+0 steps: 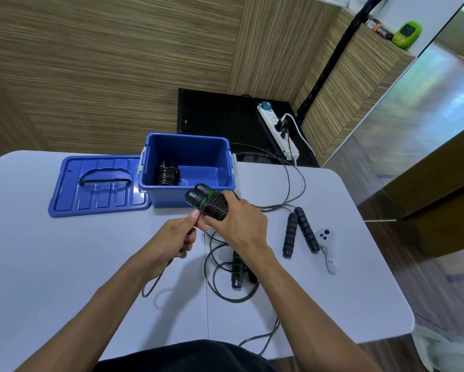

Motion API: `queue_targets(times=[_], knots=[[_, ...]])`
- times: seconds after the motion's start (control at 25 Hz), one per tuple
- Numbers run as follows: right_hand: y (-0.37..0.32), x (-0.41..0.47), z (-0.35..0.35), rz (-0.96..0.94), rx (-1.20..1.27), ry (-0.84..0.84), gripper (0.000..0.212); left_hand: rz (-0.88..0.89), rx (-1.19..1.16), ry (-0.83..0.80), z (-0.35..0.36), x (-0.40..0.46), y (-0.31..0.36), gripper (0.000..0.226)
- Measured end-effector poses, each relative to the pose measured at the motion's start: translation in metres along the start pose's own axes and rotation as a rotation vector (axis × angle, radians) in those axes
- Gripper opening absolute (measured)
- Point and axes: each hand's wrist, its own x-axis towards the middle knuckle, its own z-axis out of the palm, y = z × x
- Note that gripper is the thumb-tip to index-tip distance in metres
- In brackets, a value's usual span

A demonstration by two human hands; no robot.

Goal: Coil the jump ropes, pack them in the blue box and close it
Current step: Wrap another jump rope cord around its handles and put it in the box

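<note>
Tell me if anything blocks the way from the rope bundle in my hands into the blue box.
Nothing visible does. The bundle sits just outside the blue box's front wall; the lid lies off to the left, and one coiled rope leaves floor space.

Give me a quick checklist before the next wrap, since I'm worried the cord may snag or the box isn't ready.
1. Right hand holds the handle bundle firmly: ok, fingers curled round it.
2. Left hand pinches the cord: ok.
3. Free cord can run without tangling: cannot tell; it trails under the left hand near the loops of another green-banded rope.
4. Blue box open: ok, lid lies beside it.
5. Room inside: ok, one coiled rope at the left.
6. All ropes coiled: not ok; the foam-handled rope lies loose.
</note>
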Motion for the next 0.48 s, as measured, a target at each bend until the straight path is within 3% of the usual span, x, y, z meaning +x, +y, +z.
queue_targets(times=[0.12, 0.32, 0.48], knots=[[0.003, -0.002, -0.003, -0.081, 0.02, 0.049, 0.065, -0.039, 0.055, -0.038, -0.015, 0.003, -0.018, 0.052], [0.004, -0.005, -0.007, -0.227, 0.048, 0.125, 0.068, -0.047, -0.057, -0.152, -0.034, 0.013, -0.022, 0.056], [0.011, -0.003, -0.014, -0.305, 0.066, 0.14, 0.069, 0.002, -0.073, -0.258, -0.042, 0.022, -0.019, 0.045]])
